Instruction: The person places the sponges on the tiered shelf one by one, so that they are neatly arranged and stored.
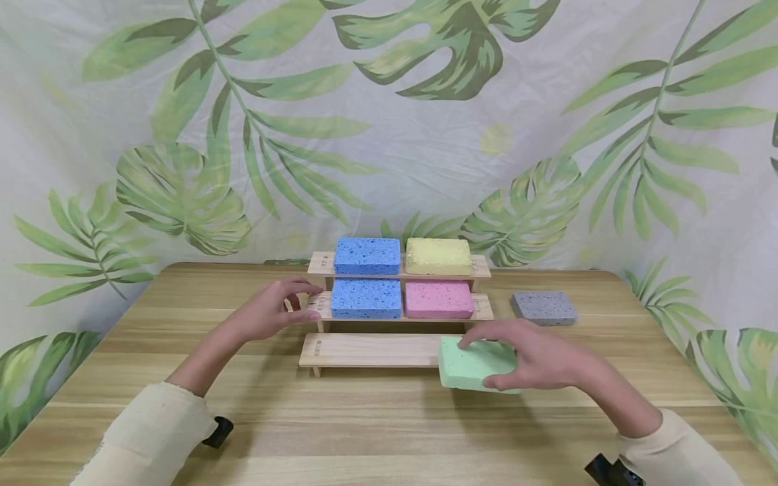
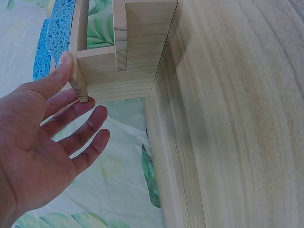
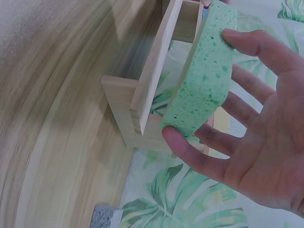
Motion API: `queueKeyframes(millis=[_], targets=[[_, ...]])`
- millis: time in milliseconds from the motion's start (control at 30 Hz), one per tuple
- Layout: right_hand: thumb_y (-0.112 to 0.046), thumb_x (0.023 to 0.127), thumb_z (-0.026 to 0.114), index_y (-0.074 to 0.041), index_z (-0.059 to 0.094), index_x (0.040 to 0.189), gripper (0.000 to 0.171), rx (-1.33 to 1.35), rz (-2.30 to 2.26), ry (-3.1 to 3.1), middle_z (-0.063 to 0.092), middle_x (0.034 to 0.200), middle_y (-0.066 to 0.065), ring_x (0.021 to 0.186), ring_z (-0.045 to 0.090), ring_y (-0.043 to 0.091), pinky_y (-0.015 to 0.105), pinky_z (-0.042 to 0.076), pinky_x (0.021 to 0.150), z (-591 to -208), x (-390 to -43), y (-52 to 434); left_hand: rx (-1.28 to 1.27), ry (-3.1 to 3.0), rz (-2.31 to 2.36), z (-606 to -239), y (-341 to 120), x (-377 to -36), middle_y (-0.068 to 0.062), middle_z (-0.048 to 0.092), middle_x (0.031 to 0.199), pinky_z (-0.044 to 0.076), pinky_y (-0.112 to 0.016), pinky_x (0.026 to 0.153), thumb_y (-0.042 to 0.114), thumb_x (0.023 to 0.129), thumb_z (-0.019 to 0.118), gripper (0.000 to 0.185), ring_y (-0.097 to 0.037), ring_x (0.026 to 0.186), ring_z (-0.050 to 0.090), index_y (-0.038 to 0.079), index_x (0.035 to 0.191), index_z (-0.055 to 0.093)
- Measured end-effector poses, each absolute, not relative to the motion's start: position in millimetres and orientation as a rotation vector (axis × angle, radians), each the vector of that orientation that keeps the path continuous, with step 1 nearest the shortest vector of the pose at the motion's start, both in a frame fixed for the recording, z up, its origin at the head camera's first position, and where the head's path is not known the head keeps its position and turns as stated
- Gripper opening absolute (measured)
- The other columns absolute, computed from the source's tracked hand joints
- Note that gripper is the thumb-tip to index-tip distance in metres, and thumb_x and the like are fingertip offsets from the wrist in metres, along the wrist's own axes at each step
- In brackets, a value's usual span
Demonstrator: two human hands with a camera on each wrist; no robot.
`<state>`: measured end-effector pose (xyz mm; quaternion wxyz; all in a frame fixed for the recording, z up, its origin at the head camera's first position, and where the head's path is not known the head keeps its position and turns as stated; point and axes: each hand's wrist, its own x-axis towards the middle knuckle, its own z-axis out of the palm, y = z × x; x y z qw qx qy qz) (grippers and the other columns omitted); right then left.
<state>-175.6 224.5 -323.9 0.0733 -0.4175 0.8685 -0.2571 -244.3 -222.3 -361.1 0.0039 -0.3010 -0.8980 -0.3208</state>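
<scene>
A three-step wooden rack (image 1: pixel 371 349) stands on the table. My left hand (image 1: pixel 267 312) pinches the left end of its middle step, thumb on top and fingertips at the underside, as the left wrist view shows. My right hand (image 1: pixel 543 354) grips a light green sponge (image 1: pixel 468 370) by its edges, tilted above the right part of the lowest step. In the right wrist view the green sponge (image 3: pixel 206 71) is raised off the step. On the middle step lie a blue sponge (image 1: pixel 366 299) and a pink sponge (image 1: pixel 439 300); the top step bears another blue sponge (image 1: pixel 367 256) and a yellow sponge (image 1: pixel 439 257).
To the right of the rack a grey sponge (image 1: pixel 543 308) lies on the wooden table (image 1: pixel 377 432). Behind the table's back edge hangs a leaf-patterned cloth (image 1: pixel 413 169).
</scene>
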Motion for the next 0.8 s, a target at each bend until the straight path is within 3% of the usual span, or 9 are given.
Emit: queueKeyframes(millis=[567, 800], targets=[[-0.024, 0.08, 0.086, -0.014, 0.073, 0.117, 0.04, -1.076, -0.914, 2.664, 0.072, 0.117, -0.002, 0.095, 0.057, 0.015, 0.029, 0.048, 0.078, -333.6, -180.6, 198.7, -0.946, -2.814, -1.013, -361.7, -223.0, -245.3, -0.019, 0.068, 0.122, 0.053, -0.029, 0.065, 0.019, 0.094, 0.079, 0.045, -0.016, 0.083, 0.064, -0.007, 0.129, 0.068], [-0.023, 0.086, 0.081, -0.018, 0.074, 0.114, 0.03, -1.106, -0.984, 2.683, 0.071, 0.118, -0.004, 0.111, 0.063, 0.021, 0.04, 0.05, 0.095, -340.3, -180.7, 187.8, -0.943, -2.815, -1.011, -362.1, -223.6, -245.9, -0.019, 0.068, 0.123, 0.053, -0.029, 0.066, 0.02, 0.094, 0.079, 0.046, -0.016, 0.084, 0.064, -0.006, 0.13, 0.068]])
